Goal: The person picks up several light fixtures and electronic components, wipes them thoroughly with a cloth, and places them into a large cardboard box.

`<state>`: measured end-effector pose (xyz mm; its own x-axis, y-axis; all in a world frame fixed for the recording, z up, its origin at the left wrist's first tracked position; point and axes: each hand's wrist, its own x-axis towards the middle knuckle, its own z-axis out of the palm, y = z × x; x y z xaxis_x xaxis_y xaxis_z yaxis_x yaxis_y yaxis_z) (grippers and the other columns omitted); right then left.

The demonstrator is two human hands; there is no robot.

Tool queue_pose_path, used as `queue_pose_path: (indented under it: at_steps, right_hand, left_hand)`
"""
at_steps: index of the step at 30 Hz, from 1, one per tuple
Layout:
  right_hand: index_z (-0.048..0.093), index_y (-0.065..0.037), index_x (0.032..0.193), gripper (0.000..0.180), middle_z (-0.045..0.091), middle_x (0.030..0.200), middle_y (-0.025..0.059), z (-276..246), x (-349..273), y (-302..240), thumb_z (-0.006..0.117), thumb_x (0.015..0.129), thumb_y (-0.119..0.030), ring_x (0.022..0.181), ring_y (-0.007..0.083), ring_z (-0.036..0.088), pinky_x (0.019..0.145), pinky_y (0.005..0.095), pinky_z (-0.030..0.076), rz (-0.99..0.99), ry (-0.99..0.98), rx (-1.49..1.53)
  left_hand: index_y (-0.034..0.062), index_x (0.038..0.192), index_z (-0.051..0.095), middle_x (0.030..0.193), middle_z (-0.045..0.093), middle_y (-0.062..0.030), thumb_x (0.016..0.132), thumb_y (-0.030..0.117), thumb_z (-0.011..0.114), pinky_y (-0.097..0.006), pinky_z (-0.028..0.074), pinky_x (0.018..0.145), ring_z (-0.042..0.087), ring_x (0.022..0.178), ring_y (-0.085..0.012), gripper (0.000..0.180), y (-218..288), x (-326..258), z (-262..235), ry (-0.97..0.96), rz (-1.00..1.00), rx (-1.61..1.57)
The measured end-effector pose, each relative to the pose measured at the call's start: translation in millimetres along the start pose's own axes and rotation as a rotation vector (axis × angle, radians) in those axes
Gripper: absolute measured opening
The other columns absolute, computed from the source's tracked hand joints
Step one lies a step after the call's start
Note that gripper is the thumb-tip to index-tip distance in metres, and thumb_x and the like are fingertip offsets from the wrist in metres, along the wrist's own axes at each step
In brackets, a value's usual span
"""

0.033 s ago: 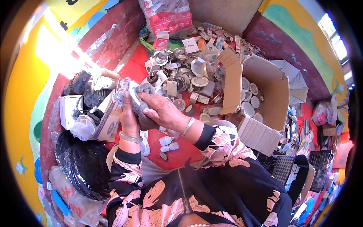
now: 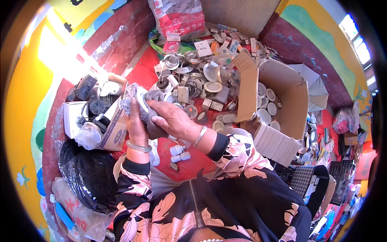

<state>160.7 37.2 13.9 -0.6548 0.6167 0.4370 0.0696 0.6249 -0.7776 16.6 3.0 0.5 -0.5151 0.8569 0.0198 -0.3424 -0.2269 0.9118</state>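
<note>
The cloth (image 2: 155,127) is grey, the jacket (image 2: 242,195) black with pink floral print, the mat (image 2: 201,162) red, the carton (image 2: 247,90) brown.

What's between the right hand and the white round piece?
Grey cloth, bunched between the right hand and the white round piece; the head view shows it.

Red sheet (image 2: 203,162) beneath white bulbs (image 2: 176,150)

The grey cloth (image 2: 155,130) looks matt, perhaps rough.
</note>
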Motion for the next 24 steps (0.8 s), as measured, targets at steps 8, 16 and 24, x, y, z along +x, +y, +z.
queue_pose_path:
  at_steps: [8, 16, 24]
  right_hand:
    - [0.048, -0.004, 0.125, 0.048, 0.054, 0.115, 0.0183, 5, -8, -2, 0.058, 0.078, -0.004, 0.112, 0.0349, 0.049, 0.096, 0.0417, 0.037, -0.12, 0.048, 0.066]
    - [0.038, -0.003, 0.129, 0.056, 0.045, 0.127, 0.0194, -2, -3, -7, 0.059, 0.079, -0.013, 0.122, 0.0347, 0.04, 0.106, 0.0479, 0.025, -0.104, -0.025, -0.06]
    - [0.038, -0.001, 0.129, 0.053, 0.045, 0.126, 0.0215, 1, -1, 1, 0.057, 0.082, -0.015, 0.119, 0.0363, 0.042, 0.103, 0.0443, 0.03, -0.017, -0.015, -0.047]
  left_hand:
    - [0.002, 0.117, 0.051, 0.106, 0.059, -0.0095, 0.094, 0.044, 0.044, -0.035, 0.046, 0.086, 0.058, 0.095, -0.0214, 0.048, 4, 7, -4, -0.132, -0.119, -0.241]
    - [0.0011, 0.12, 0.048, 0.111, 0.057, -0.0113, 0.091, 0.046, 0.048, -0.036, 0.046, 0.088, 0.057, 0.099, -0.0224, 0.054, 3, 5, -5, -0.273, -0.334, -0.323]
    - [0.0005, 0.12, 0.048, 0.109, 0.056, -0.0107, 0.089, 0.048, 0.051, -0.035, 0.045, 0.088, 0.056, 0.099, -0.0211, 0.056, -1, 1, -4, -0.111, -0.084, -0.044]
